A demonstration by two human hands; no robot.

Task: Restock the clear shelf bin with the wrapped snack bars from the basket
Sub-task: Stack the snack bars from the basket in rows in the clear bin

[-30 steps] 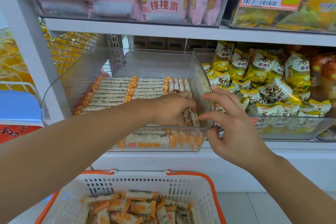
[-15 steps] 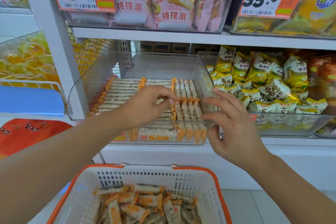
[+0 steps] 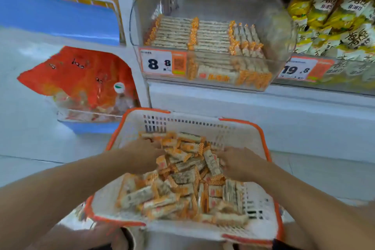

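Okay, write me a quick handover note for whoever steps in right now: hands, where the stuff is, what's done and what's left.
Left hand: down in the basket on the pile of snack bars; too blurred to tell whether it grips any.
Right hand: same, at the pile's right side; grip unclear.
Clear bin: on the shelf above the basket, with neat rows of bars across its floor and room above them.
Done: bin partly filled.
Left: lift bars from the basket, which holds plenty, and lay them into the bin.
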